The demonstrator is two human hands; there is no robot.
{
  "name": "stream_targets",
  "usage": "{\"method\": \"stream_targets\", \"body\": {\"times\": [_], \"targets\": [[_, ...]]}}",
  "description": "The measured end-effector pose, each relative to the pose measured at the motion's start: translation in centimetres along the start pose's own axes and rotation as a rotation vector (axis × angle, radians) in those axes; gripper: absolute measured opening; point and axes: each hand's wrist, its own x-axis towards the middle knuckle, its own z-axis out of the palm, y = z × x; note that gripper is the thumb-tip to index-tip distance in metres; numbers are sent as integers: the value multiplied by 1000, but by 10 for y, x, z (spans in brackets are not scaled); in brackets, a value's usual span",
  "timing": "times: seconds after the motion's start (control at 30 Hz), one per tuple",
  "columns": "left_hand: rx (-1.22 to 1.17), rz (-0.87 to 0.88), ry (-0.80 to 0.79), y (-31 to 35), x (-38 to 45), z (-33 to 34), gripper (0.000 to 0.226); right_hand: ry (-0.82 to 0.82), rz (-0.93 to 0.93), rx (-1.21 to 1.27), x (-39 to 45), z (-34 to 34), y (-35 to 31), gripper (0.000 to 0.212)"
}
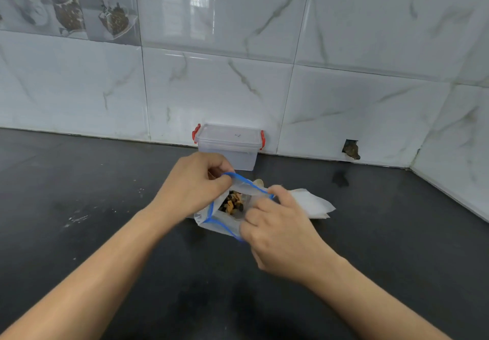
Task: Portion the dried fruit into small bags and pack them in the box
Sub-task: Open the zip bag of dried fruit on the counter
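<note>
While the left hand [195, 183] pinches the far edge of the blue-zip bag [232, 207] and the right hand [275, 231] grips its near edge, dried fruit [232, 203] shows between the fingers. Beyond them, the box [229, 145] sits lidded; no filled small bags visible, so portioning seems barely begun.

Two hands: left hand [194, 184], right hand [277, 229]. One blue-rimmed bag [230, 215] of dried fruit [232, 203]. One lidded box [229, 145] with two red clips. One bench [79, 207].
</note>
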Motion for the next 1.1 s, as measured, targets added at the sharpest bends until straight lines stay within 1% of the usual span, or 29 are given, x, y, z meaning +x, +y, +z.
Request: {"method": "stream_targets", "body": {"times": [0.07,0.1,0.13,0.17,0.2,0.27,0.3,0.33,0.37,0.43,0.47,0.5,0.53,0.6,0.63,0.7,0.73,0.77,0.8,0.83,0.9,0.93,0.97,1.03,1.1], "targets": [[101,17,200,-1,-5,5,13,-173,-1,46,-1,-6,-4,10],[156,22,273,-3,-6,7,11,-240,2,57,0,-10,-5,10],[196,11,287,-7,-7,11,12,-311,0,62,3,-14,-6,5],[210,-20,243,-12,-6,14,17,-357,6,68,6,-15,-7,2],[183,-78,142,-17,-4,16,27,-379,23,64,10,-16,-7,8],[33,-241,-126,-25,-1,19,46,-399,93,68,19,-18,-7,16],[-30,-299,-231,-27,0,21,50,-400,122,53,22,-17,-7,18],[-58,-330,-294,-29,1,23,47,-419,139,42,25,-15,-7,20],[-62,-335,-303,-32,3,26,35,-475,142,63,29,-13,-7,20],[-52,-325,-231,-37,7,28,6,-629,113,184,37,-10,-8,24],[-72,-334,-195,-39,10,28,12,-680,89,229,42,-7,-7,26],[-106,-343,-163,-43,11,29,17,-677,101,252,47,-3,-5,26],[-151,-357,-132,-45,11,30,18,-605,173,259,51,3,-1,25],[-254,-390,-84,-49,10,33,18,-385,371,237,57,14,6,23],[-308,-403,-66,-50,9,35,18,-315,415,213,59,18,7,25],[-334,-399,-67,-53,8,40,18,-270,427,200,61,28,6,23],[-305,-395,-85,-53,8,42,19,-259,434,221,62,31,6,25],[-291,-391,-118,-53,9,42,27,-251,445,261,63,32,6,31],[-288,-408,-157,-54,10,42,37,-255,454,301,65,32,8,38],[-286,-433,-187,-54,11,42,43,-272,452,333,67,32,10,45],[-262,-480,-206,-59,12,42,39,-349,437,358,71,32,11,54],[-261,-498,-180,-62,13,43,34,-389,432,351,72,33,11,54],[-285,-496,-140,-65,13,46,36,-428,437,341,74,36,11,52],[-307,-469,-60,-71,10,53,48,-526,464,309,77,42,11,45],[-249,-440,26,-75,8,59,54,-607,488,293,79,46,12,46]]}}
